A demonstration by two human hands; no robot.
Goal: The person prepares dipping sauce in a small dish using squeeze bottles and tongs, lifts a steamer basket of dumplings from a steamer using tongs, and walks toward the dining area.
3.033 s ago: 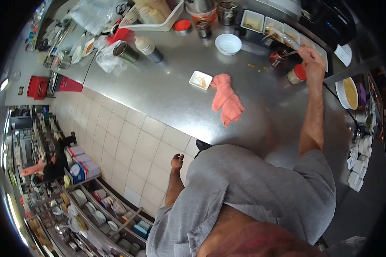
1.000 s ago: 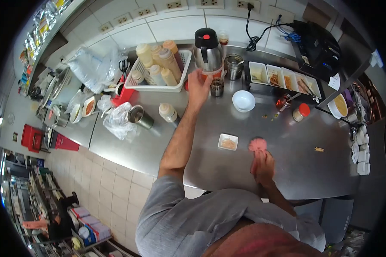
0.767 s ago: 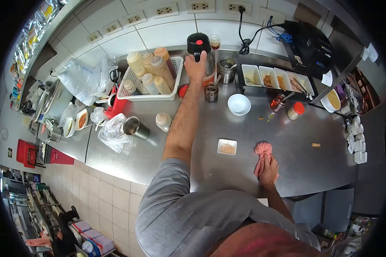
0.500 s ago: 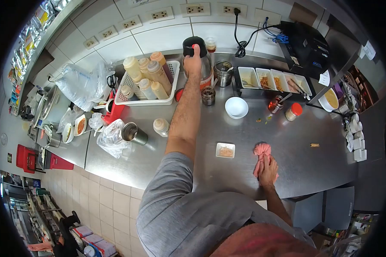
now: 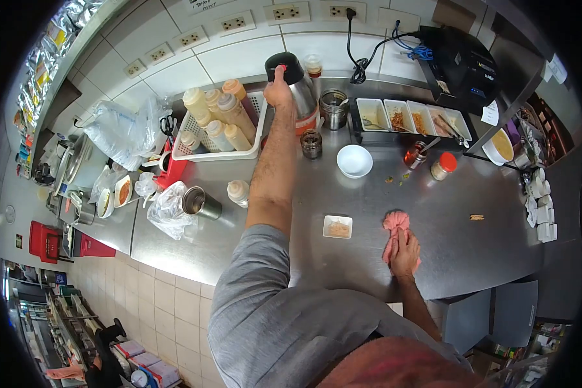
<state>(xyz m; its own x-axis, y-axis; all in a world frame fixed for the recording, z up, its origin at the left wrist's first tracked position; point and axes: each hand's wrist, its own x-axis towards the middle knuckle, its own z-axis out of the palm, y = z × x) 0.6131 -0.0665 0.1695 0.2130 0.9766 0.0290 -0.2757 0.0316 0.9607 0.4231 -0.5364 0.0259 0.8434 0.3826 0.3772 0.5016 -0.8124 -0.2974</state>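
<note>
At the back of the counter my left hand [image 5: 279,94] is closed round the handle of a steel thermos jug [image 5: 303,96] with a black lid, thumb on its red button. The jug leans a little to the left, and its base is partly hidden behind an orange-red band. My right hand [image 5: 405,254] presses a pink cloth [image 5: 396,222] onto the steel counter [image 5: 343,262], fingers bunched on it. Between my arms lies a small square white dish [image 5: 337,227] with pale contents. Farther back stands a white bowl [image 5: 354,161].
A white basket [image 5: 218,154] of squeeze bottles stands left of the jug, with a steel cup [image 5: 201,202] nearer. Right of the jug are a dark jar [image 5: 312,143], a tray of white containers [image 5: 373,115], and a red-lidded jar [image 5: 443,166]. Food scraps [image 5: 405,176] lie on the counter.
The thermos jug has tipped further left, showing more of its steel side, with my left hand still on its handle. My right hand stays on the cloth. The view has shifted slightly.
</note>
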